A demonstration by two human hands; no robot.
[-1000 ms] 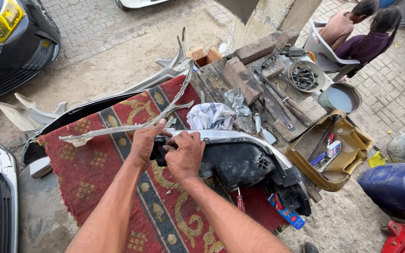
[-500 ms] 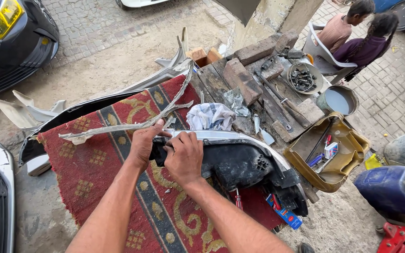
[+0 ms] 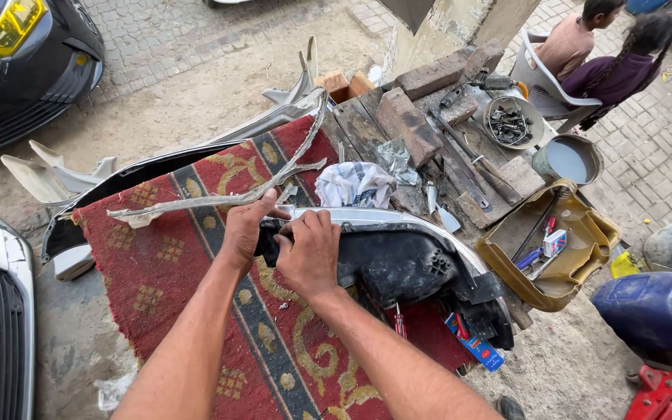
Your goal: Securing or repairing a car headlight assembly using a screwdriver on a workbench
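Note:
A black car headlight housing [image 3: 406, 264] with a clear lens edge lies on a red patterned rug [image 3: 165, 272]. My left hand [image 3: 244, 227] grips its left end, thumb up. My right hand [image 3: 309, 253] presses on the same end beside it, fingers curled over the black plastic. A long grey trim strip [image 3: 219, 198] lies across the rug just beyond my hands. A white crumpled cloth [image 3: 354, 184] sits behind the housing.
A wooden bench [image 3: 460, 167] holds bricks, tools and a bowl of bolts [image 3: 509, 122]. A yellow tray [image 3: 550, 249] with small items is at right, a grey bucket [image 3: 569, 159] behind it. Two people sit at top right. Cars stand at left. A blue canister [image 3: 647, 311] is at right.
Both hands stay on the headlight's left end; only the view has shifted slightly.

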